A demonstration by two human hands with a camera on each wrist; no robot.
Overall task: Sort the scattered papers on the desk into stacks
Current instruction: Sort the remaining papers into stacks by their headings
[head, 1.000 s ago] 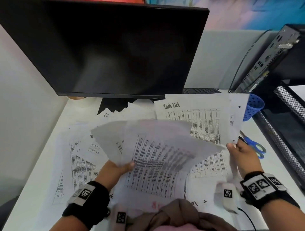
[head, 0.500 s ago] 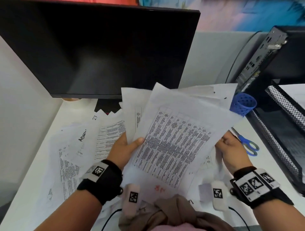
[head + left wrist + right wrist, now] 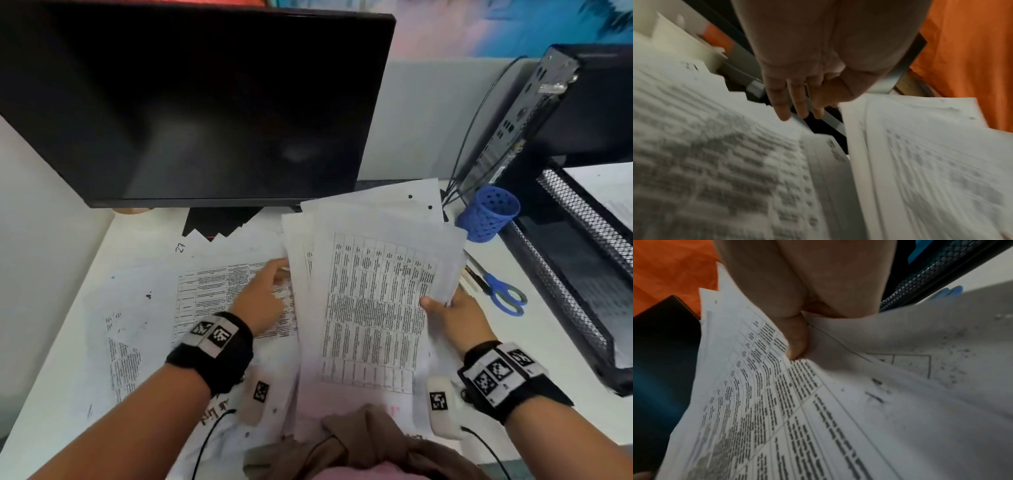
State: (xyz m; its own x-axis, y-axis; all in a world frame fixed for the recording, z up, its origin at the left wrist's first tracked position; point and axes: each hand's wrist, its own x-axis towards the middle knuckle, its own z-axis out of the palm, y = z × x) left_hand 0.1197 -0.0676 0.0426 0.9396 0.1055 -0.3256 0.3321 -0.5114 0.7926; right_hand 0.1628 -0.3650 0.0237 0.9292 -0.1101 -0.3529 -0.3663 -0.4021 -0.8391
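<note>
A sheaf of printed papers (image 3: 373,301) with a table on top is lifted above the desk centre. My right hand (image 3: 452,308) grips its right edge, thumb on top; the right wrist view shows the thumb (image 3: 797,340) pressing on the table sheet (image 3: 766,402). My left hand (image 3: 263,294) is off the sheaf, fingers straight, hovering over the loose sheets (image 3: 219,294) lying on the desk. In the left wrist view the fingers (image 3: 785,105) reach out above a printed sheet (image 3: 715,162), with the held sheaf (image 3: 931,170) to the right.
A black monitor (image 3: 191,102) overhangs the back of the white desk (image 3: 41,359). At right stand a blue pen cup (image 3: 489,214), blue-handled scissors (image 3: 500,291), a black mesh tray (image 3: 575,267) and a computer case (image 3: 548,113). More papers (image 3: 126,342) cover the left side.
My left hand has let go of the sheaf and moved left and down toward the sheets on the desk. The right hand alone now holds the sheaf, turned more upright.
</note>
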